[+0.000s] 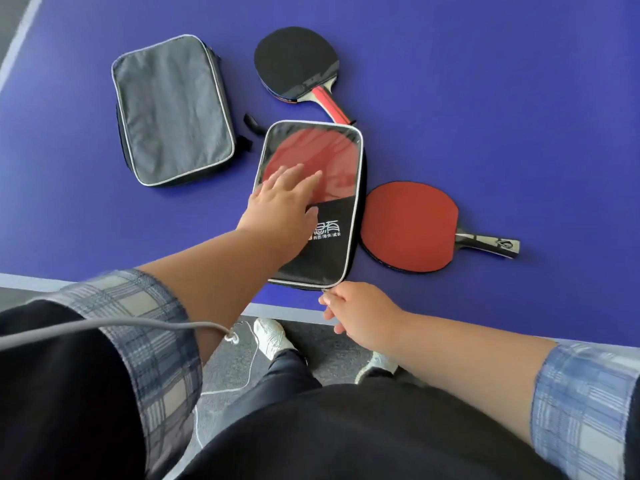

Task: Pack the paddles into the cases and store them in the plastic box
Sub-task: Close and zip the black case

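Head view: on the blue counter [485, 98] a case [322, 216] with a clear window lies at centre, a red paddle showing inside it. The left hand [280, 206] presses flat on the window, fingers straight. The right hand [360, 311], at the case's 5 o'clock corner, pinches what looks like the zip pull; the pull itself is too small to make out. A grey case [173, 109] lies at 10 o'clock, apart. A black paddle [298, 64] lies at 12 o'clock, its handle end touching the case's top edge. A red paddle [412, 226] lies at 3 o'clock, its blade tucked against the case's side.

The case looks soft and light, likely to slide or buckle under a zip pull, so pinning it flat seems wise. The paddles are stiff and light; take them by the handle. No plastic box is in view.
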Demonstrator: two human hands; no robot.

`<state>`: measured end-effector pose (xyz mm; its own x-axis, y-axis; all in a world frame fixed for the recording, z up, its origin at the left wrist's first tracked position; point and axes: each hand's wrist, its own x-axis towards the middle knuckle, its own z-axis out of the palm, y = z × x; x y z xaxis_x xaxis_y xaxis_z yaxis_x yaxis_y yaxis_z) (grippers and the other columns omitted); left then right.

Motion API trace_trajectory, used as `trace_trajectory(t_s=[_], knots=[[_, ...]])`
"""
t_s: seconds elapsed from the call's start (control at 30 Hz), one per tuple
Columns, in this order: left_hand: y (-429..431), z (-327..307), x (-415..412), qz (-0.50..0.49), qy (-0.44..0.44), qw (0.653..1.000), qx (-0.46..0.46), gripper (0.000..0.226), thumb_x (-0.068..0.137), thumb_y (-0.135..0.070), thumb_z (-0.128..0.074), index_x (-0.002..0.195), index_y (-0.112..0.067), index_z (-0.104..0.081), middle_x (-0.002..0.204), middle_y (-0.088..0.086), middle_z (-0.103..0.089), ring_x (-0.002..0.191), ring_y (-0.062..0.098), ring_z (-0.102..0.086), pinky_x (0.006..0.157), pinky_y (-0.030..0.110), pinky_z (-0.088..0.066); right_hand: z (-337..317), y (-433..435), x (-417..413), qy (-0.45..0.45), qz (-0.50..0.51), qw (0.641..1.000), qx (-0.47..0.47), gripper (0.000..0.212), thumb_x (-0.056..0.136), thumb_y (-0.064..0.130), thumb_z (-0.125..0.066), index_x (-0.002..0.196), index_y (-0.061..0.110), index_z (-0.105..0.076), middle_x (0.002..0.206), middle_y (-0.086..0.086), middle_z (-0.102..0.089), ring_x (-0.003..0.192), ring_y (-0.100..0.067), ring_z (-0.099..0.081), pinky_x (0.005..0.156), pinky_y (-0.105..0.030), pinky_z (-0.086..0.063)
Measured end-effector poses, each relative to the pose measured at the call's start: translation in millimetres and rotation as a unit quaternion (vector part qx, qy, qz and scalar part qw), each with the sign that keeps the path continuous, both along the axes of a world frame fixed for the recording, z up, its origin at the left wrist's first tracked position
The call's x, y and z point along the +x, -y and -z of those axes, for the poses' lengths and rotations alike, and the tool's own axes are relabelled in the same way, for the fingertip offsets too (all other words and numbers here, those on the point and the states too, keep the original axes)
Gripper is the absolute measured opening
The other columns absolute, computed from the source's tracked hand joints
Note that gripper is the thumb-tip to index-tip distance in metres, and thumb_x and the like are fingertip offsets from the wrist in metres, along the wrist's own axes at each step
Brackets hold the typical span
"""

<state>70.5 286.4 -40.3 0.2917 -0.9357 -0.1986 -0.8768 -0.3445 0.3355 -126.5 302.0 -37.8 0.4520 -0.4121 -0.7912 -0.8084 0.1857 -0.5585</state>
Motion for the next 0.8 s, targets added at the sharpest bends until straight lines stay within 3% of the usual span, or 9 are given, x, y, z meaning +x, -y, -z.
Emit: trace_trajectory(t_s=[0.03,0.1,0.17,0.23,0.33,0.5,0.63,0.73,0.8], knots=[[12,7,1,0.008,0.014,1.0,0.011,0.062,0.094,-0.042,-0.046,0.152,-0.04,-0.024,0.163,-0.002,-0.02,0.15,0.025,-0.012,0.12,0.045,-0.011,0,2,-1,0.0,-0.031,0.999,-0.028,0.029,0.105,0.031,-0.044,0.112,0.016,-0.067,0.101,0.003,-0.071,0.073,-0.009,-0.063,0.059,-0.018,-0.047],[25,23,-1,0.036,0.046,0.998,0.025,0.062,0.094,-0.052,-0.034,0.153,-0.041,-0.018,0.165,0.001,-0.011,0.151,0.027,-0.003,0.121,0.048,-0.003,-1,5,-5,-0.005,-0.098,0.99,-0.1,0.033,0.106,0.032,-0.041,0.108,0.013,-0.068,0.097,-0.003,-0.071,0.08,-0.017,-0.063,0.068,-0.03,-0.051],[28,34,-6,0.049,0.082,0.995,0.021,0.062,0.094,-0.057,-0.023,0.153,-0.04,-0.016,0.166,0.003,-0.009,0.151,0.029,-0.002,0.12,0.052,-0.001,0,8,-11,-0.015,-0.141,0.978,-0.153,0.033,0.106,0.031,-0.041,0.095,0.01,-0.064,0.084,-0.003,-0.066,0.073,-0.021,-0.055,0.068,-0.038,-0.045],[28,40,-9,0.046,0.106,0.993,0.003,0.061,0.094,-0.058,-0.02,0.153,-0.04,-0.016,0.165,0.004,-0.011,0.151,0.029,-0.005,0.12,0.053,-0.001,1,14,-16,-0.038,-0.193,0.96,-0.2,0.033,0.106,0.031,-0.039,0.087,0.012,-0.058,0.076,0.0,-0.055,0.07,-0.021,-0.047,0.061,-0.037,-0.035],[29,40,-10,0.047,0.111,0.993,-0.002,0.062,0.094,-0.058,-0.02,0.153,-0.04,-0.016,0.165,0.004,-0.011,0.151,0.028,-0.005,0.119,0.052,0.0,-2,27,-22,-0.06,-0.247,0.931,-0.263,0.029,0.106,0.031,-0.037,0.084,0.017,-0.049,0.084,0.0,-0.051,0.082,-0.026,-0.054,0.066,-0.038,-0.039],[28,40,-9,0.052,0.121,0.991,0.003,0.063,0.093,-0.058,-0.019,0.153,-0.04,-0.013,0.165,0.004,-0.009,0.151,0.029,-0.003,0.12,0.052,0.0,-7,57,-27,-0.059,-0.273,0.892,-0.355,0.029,0.106,0.029,-0.037,0.091,0.015,-0.057,0.091,-0.005,-0.06,0.083,-0.031,-0.059,0.063,-0.04,-0.042],[28,38,-9,0.053,0.121,0.991,0.006,0.063,0.093,-0.057,-0.019,0.153,-0.039,-0.014,0.165,0.004,-0.009,0.151,0.029,-0.003,0.12,0.052,-0.001,-8,90,-17,-0.044,-0.283,0.873,-0.394,0.023,0.104,0.022,-0.042,0.082,0.02,-0.048,0.078,0.0,-0.045,0.069,-0.031,-0.049,0.055,-0.038,-0.031],[27,36,-10,0.053,0.119,0.991,0.006,0.064,0.093,-0.057,-0.02,0.154,-0.039,-0.015,0.165,0.004,-0.009,0.151,0.029,-0.003,0.12,0.052,-0.001,-6,116,-5,-0.058,-0.265,0.871,-0.411,0.027,0.105,0.025,-0.039,0.09,0.016,-0.059,0.081,0.001,-0.044,0.07,-0.028,-0.044,0.058,-0.038,-0.03],[26,35,-10,0.054,0.117,0.992,0.007,0.064,0.093,-0.057,-0.021,0.154,-0.039,-0.015,0.165,0.005,-0.009,0.151,0.029,-0.003,0.12,0.052,-0.002,-6,134,2,-0.06,-0.259,0.866,-0.423,0.026,0.104,0.024,-0.039,0.087,0.02,-0.057,0.079,0.004,-0.044,0.071,-0.027,-0.045,0.058,-0.038,-0.031]])
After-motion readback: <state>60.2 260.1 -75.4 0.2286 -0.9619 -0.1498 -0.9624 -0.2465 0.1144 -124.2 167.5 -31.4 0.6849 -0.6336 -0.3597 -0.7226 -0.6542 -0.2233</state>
